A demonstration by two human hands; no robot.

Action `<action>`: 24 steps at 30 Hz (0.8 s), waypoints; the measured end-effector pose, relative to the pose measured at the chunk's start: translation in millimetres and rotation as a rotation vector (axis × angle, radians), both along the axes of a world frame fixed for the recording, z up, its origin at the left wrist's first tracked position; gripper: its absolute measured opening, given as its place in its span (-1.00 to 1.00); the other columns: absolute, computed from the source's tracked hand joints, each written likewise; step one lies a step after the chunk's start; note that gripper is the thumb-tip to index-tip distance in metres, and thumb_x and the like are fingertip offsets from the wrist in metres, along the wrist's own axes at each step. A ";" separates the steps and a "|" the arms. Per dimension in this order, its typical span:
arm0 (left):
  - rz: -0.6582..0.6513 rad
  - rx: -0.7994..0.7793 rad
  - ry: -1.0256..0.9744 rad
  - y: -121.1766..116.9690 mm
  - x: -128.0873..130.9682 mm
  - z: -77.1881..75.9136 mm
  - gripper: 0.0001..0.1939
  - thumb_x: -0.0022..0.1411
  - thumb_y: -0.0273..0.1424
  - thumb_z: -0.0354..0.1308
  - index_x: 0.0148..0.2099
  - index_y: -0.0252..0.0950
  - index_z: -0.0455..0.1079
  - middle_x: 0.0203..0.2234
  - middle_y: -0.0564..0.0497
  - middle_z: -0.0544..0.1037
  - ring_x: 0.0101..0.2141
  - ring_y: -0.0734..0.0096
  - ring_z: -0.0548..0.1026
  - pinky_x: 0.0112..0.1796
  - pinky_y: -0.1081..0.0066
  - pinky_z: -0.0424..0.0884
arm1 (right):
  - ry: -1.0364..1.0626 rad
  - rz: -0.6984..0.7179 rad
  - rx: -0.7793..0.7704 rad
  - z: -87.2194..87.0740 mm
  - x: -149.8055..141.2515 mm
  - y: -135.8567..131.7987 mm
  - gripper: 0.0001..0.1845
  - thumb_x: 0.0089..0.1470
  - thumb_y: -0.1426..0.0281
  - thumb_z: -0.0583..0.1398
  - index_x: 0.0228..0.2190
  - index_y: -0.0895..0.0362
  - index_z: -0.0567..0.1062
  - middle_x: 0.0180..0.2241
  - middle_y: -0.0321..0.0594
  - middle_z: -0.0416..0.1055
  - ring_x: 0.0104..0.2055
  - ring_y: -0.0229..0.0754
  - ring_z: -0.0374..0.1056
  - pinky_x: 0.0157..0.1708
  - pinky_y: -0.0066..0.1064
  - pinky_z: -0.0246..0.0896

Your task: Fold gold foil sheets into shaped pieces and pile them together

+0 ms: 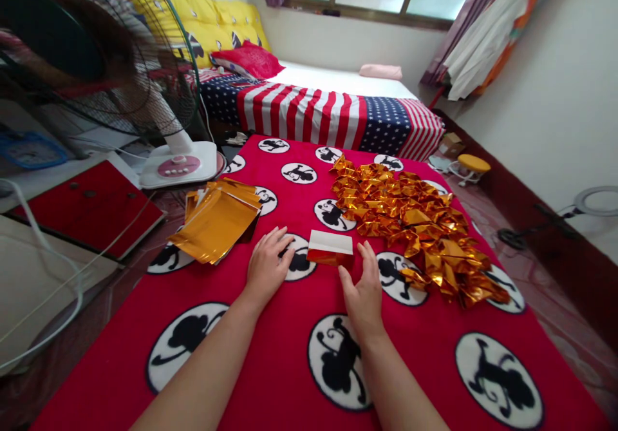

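Note:
A partly folded sheet of gold foil paper (331, 248) lies on the red cloth between my hands, its white back face up and a gold strip toward me. My left hand (270, 262) rests on the cloth to the left of the sheet, fingers spread and empty. Close to the sheet's right end is my right hand (363, 292), thumb and fingers apart; whether they touch the paper I cannot tell. A stack of flat gold foil sheets (219, 218) lies left of my left hand. Many folded gold foil pieces (415, 225) are heaped to the right.
The red cloth (261, 366) with black figures in white circles covers the table. A fan (178, 160) stands at the left beside a red box (91, 199). Beyond is a bed (318, 112); a yellow stool (473, 163) is at the right wall.

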State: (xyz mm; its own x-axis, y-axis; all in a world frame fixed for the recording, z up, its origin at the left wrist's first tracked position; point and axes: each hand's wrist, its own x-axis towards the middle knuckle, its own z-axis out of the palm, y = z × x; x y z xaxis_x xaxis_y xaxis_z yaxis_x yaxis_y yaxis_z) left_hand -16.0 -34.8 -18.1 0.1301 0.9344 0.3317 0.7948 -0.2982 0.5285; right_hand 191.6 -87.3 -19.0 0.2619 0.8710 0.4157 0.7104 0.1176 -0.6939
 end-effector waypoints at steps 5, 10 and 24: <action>-0.061 0.022 -0.094 -3.4 -1.5 -0.3 -0.59 0.18 -0.56 0.05 0.06 -0.24 0.45 0.08 -0.05 0.50 0.12 0.20 0.38 0.20 0.07 0.22 | 0.075 0.049 0.018 -2.1 5.6 5.7 -0.44 0.02 0.50 0.18 0.09 0.13 0.34 0.04 -0.04 0.37 0.12 -0.01 0.27 0.18 -0.06 0.13; -0.135 0.005 -0.086 -7.8 3.0 5.6 -0.43 0.09 -0.56 0.16 0.18 -0.22 0.35 0.10 -0.06 0.48 0.11 0.17 0.37 0.18 0.08 0.24 | 0.165 0.093 0.061 2.7 5.0 2.9 -0.83 0.03 0.50 0.17 -0.33 0.08 0.53 -0.11 -0.12 0.39 0.00 -0.04 0.33 0.07 -0.10 0.20; -0.258 -0.028 -0.393 -9.7 11.1 4.5 -0.52 0.06 -0.61 0.17 0.04 -0.20 0.49 -0.09 -0.05 0.59 -0.07 0.25 0.51 0.03 0.22 0.38 | 0.452 0.219 0.051 0.9 5.9 -0.6 -0.65 -0.19 0.66 0.05 -0.50 0.07 0.55 -0.03 -0.18 0.40 0.05 -0.08 0.33 0.00 -0.25 0.22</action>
State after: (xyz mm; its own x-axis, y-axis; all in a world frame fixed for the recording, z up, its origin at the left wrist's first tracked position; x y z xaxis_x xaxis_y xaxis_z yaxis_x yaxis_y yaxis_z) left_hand -4.9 -44.5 -13.5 0.2286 0.8973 0.3777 0.4351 -0.4412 0.7849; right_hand 197.5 -87.9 -18.1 0.2393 0.9070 0.3464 0.2953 0.2719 -0.9159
